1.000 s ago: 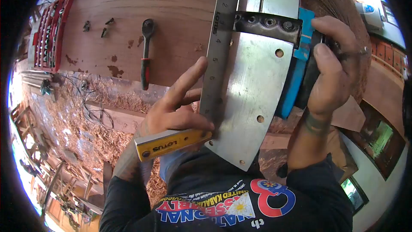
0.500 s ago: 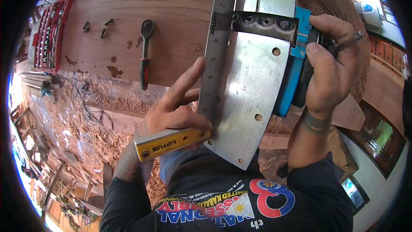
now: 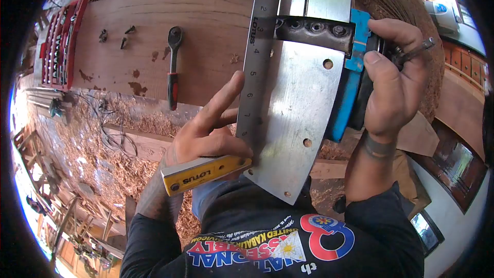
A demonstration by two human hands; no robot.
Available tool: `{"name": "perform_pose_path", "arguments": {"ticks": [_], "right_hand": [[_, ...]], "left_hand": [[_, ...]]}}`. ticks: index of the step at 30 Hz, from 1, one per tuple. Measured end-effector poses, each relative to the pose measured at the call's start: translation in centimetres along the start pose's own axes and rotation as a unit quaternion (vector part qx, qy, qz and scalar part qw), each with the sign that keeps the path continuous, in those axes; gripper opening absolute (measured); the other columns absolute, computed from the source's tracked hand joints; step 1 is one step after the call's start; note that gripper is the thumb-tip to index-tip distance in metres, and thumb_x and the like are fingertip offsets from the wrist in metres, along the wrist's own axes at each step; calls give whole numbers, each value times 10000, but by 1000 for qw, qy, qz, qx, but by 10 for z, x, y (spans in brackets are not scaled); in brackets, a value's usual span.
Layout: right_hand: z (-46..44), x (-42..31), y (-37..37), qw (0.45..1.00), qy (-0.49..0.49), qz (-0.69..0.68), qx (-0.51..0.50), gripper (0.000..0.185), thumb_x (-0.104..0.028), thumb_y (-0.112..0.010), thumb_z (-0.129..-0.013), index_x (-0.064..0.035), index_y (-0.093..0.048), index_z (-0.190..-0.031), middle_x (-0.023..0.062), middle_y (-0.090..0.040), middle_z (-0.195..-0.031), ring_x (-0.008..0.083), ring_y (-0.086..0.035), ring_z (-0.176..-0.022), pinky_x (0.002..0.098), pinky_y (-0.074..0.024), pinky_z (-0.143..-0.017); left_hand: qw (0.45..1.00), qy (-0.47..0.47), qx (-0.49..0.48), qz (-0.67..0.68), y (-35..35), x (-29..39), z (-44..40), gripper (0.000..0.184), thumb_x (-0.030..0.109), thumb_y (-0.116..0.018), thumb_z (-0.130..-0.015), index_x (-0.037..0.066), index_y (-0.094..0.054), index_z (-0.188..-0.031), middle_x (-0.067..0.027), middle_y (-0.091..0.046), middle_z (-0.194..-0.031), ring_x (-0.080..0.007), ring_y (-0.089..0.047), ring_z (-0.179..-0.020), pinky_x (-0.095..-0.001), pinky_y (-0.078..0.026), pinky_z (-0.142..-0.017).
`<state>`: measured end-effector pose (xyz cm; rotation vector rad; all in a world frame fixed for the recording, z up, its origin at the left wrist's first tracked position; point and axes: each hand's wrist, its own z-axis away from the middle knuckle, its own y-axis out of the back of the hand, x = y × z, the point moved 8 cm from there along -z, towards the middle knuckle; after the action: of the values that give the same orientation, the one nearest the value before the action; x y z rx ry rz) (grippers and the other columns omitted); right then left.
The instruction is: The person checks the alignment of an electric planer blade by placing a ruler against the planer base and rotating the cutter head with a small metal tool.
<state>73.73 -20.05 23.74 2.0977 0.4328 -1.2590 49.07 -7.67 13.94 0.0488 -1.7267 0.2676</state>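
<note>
A power planer is turned sole-up in front of me, its metal base plate and cutter drum facing the camera. My right hand is closed around its blue and black body at the right, with the thumb on the blue casing. A try square with a yellow handle lies with its marked steel blade along the left edge of the sole. My left hand grips the square near its corner, index finger stretched along the blade. Part of the square's handle is hidden under the fingers.
On the wooden board at the left lie a ratchet wrench, several small bolts and a red socket set case. Wood shavings and a dark cable cover the ground below.
</note>
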Motion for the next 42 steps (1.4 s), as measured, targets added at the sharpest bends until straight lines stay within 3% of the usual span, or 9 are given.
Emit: {"name": "perform_pose_path", "arguments": {"ticks": [4, 9, 15, 20, 25, 31, 36, 42], "right_hand": [[0, 1, -2, 1000, -19, -25, 4, 265, -34, -654, -961, 7, -686, -1220, 7, -697, -1005, 58, -586, -841, 237, -492, -822], [2, 2, 2, 998, -24, 56, -8, 322, -70, -616, -927, 53, -699, -1212, 114, -674, -1216, 177, -623, -1110, 333, -467, -1050], [-3, -1, 0, 999, -6, 23, 22, 156, -39, -682, -1003, 0, -706, -1152, -1, -683, -970, 62, -591, -860, 236, -485, -821], [-4, -3, -1, 999, 2, 26, 28, 186, -14, -671, -965, 12, -706, -1146, 17, -673, -1002, 74, -595, -892, 240, -479, -839], [-3, -2, 1, 1000, -16, 11, 13, 242, -3, -648, -918, 28, -702, -1152, 21, -665, -1020, 78, -596, -908, 244, -480, -861], [-2, -1, -1, 1000, -20, -3, 24, 238, -18, -662, -943, 30, -694, -1174, 28, -688, -1032, 74, -605, -916, 242, -489, -883], [3, 4, 2, 998, -43, 46, 3, 288, -57, -626, -946, 43, -715, -1201, 103, -676, -1225, 161, -618, -1103, 312, -457, -1045], [1, 4, 1, 998, -33, 43, 10, 230, -35, -626, -983, 38, -722, -1179, 88, -690, -1181, 144, -627, -1061, 289, -469, -1008]], "left_hand": [[1000, 9, -16, -13, 2, -3, 3, 188, 19, -846, -854, 85, -828, -1029, -292, -193, -1826, -493, -474, -1569, -506, -484, -1209], [999, 16, -13, -29, 1, -4, 5, 180, 38, -844, -867, 102, -825, -1035, -290, -185, -1829, -497, -431, -1593, -518, -462, -1234], [999, 10, -16, -40, 1, -1, 1, 210, 28, -866, -842, 98, -817, -1033, -314, -176, -1821, -499, -428, -1592, -529, -464, -1233], [993, 110, 6, 32, 2, -7, 4, 239, 29, -888, -819, 95, -811, -1035, -313, -202, -1816, -505, -516, -1529, -515, -504, -1199], [997, 16, -15, -70, 1, 1, 2, 233, 34, -891, -818, 88, -803, -1027, -318, -218, -1809, -503, -541, -1510, -501, -527, -1176], [997, 0, -13, -73, 1, 2, 1, 234, 17, -885, -815, 84, -798, -1022, -306, -221, -1813, -489, -539, -1515, -478, -555, -1147], [998, 18, -18, -52, 2, -2, 2, 248, 0, -887, -809, 79, -794, -1025, -300, -221, -1815, -487, -540, -1516, -475, -569, -1132], [997, -1, -19, -70, 2, 2, 1, 261, 4, -897, -803, 81, -793, -1029, -295, -228, -1815, -482, -542, -1516, -472, -568, -1133]]}}
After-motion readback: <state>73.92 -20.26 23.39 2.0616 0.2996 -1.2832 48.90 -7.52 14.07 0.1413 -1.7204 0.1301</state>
